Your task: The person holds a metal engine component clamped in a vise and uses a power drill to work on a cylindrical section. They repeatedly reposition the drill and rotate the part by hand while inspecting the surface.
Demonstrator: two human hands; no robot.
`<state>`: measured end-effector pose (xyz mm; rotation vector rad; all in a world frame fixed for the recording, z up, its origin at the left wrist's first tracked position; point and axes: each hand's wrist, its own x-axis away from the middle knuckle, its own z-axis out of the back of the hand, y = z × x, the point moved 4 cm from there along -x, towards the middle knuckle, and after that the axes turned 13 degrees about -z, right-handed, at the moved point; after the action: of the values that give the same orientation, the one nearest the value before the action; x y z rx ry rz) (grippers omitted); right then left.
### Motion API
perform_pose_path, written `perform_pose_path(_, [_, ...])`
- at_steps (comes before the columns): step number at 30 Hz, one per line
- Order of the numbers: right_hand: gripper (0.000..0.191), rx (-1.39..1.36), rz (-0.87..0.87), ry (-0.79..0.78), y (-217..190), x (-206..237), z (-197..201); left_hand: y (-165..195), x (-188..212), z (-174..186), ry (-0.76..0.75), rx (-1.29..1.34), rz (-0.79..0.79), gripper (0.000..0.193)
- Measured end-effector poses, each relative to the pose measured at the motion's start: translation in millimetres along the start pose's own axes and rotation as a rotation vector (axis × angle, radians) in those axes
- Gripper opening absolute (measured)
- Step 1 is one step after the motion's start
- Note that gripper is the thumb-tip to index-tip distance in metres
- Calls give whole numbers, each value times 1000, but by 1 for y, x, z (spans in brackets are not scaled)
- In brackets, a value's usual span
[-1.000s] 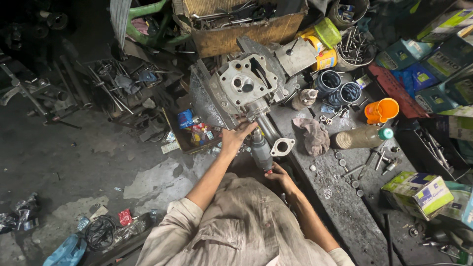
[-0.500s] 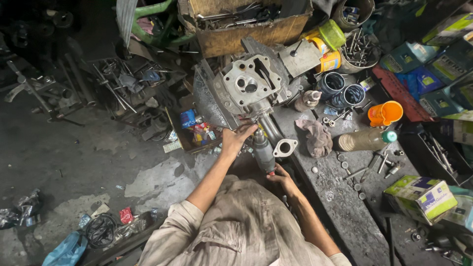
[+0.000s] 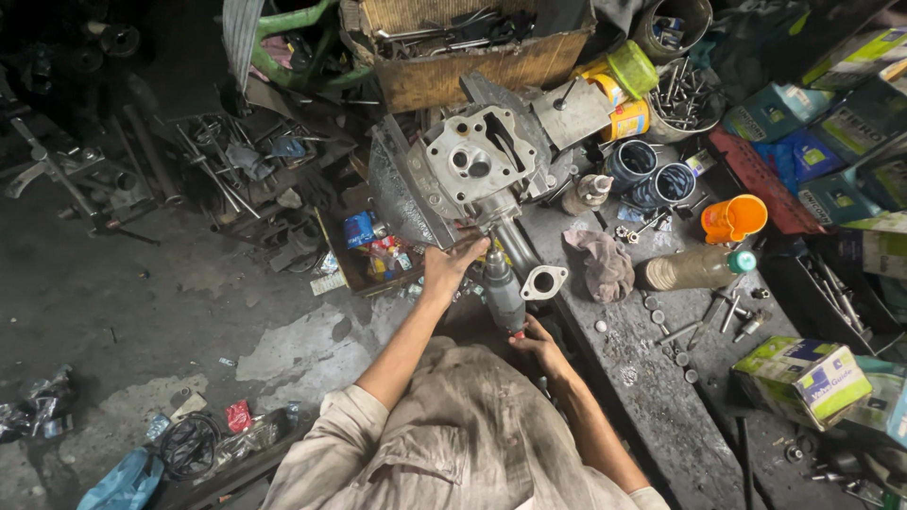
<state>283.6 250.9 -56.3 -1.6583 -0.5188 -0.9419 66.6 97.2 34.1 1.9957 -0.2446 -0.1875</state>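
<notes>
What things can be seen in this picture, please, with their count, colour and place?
engine casting: one, grey metal, bench edge at centre
power tool: one, dark grey, below the casting, held in both hands
flanged pipe: one, silver, beside the tool
rag: one, brownish, on the bench
bottle: one, tan with green cap, lying right of the rag
cup: one, orange, above the bottle
wooden crate: one, brown, top centre, holding tools
cardboard box: one, green and white, lower right
left hand: on the tool's top
right hand: at the tool's lower end
</notes>
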Motion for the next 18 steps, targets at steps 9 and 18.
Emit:
perform_pose_path(9, [66,26,22,-7,-1,0,-2,-3,-6,-4,-29,83,-20,54])
perform_pose_path(18, [71,25,16,39,-9,14,-2,-15,-4,0,7,151,-9,53])
